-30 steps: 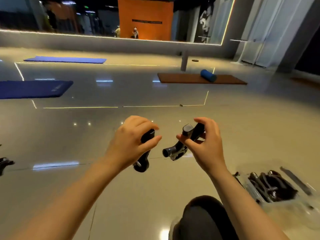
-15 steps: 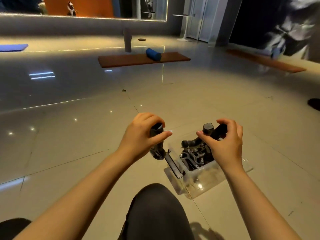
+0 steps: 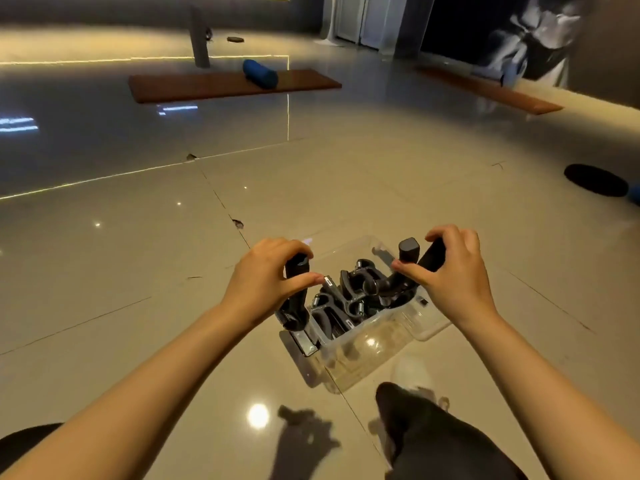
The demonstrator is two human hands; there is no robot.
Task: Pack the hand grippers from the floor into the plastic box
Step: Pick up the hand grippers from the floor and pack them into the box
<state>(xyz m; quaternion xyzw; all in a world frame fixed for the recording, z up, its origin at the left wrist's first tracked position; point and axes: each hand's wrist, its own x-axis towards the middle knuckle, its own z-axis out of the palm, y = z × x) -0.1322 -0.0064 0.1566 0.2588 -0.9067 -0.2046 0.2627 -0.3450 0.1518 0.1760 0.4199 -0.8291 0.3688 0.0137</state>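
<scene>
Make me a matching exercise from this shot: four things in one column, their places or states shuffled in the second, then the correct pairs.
Things:
1. Left hand
2. Right hand
3. Clear plastic box
4. Blue foam roller

Places or states:
A. On the floor, already holding several hand grippers
B. Lying on the brown mat far back
C. Closed on a hand gripper at the box's left edge
D. Closed on a hand gripper above the box's right side

Pairs: 1-C, 2-D, 3-A, 4-B
</scene>
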